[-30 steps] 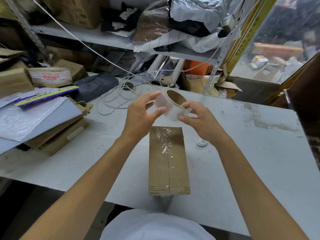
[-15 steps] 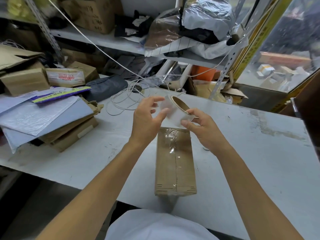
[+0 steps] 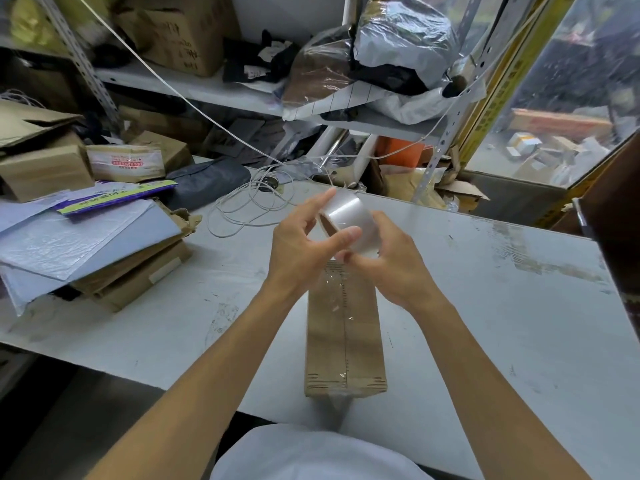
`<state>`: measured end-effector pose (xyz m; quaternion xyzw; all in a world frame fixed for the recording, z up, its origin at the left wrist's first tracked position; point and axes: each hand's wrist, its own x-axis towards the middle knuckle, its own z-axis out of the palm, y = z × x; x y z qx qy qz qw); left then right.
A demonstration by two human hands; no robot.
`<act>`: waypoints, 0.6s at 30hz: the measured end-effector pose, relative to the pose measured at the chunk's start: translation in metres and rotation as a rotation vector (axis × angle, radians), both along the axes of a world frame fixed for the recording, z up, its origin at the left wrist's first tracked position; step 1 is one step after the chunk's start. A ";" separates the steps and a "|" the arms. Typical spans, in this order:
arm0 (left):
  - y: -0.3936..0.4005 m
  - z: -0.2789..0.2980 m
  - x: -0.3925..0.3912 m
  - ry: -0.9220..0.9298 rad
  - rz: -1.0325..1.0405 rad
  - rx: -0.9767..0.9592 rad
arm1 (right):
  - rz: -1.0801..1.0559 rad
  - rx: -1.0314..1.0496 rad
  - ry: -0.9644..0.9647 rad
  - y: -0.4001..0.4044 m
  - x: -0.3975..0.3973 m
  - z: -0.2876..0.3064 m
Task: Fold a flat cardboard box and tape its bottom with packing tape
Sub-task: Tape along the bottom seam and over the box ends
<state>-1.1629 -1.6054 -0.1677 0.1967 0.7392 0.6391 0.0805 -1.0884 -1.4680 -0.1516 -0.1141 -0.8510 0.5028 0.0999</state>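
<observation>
1. The cardboard box sits folded on the grey table, its long side running away from the person, with its near end at the table's front edge.
2. Clear tape lies glossy along the box's top seam, from the far end toward the near one.
3. Both hands are raised just above the far end of the box, holding a roll of clear packing tape between them.
4. The left hand curls its fingers around the roll's left side, with the thumb pressed across the front of it.
5. The right hand cups the roll from the right and underneath, its fingers closed narrowly on it.
6. Left of the box, well apart, a stack of flattened cartons and grey mailers covers the table's end.
7. Beyond the box, a loose coil of white cord lies on the table.
</observation>
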 end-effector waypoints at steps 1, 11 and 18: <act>-0.001 0.001 0.001 0.064 0.006 -0.022 | -0.006 -0.013 0.000 -0.001 0.000 -0.001; -0.007 -0.002 0.006 0.242 0.003 -0.059 | -0.031 -0.039 -0.024 -0.002 0.004 -0.007; -0.001 -0.004 0.019 0.470 0.276 -0.070 | -0.068 0.040 -0.014 -0.004 0.001 -0.005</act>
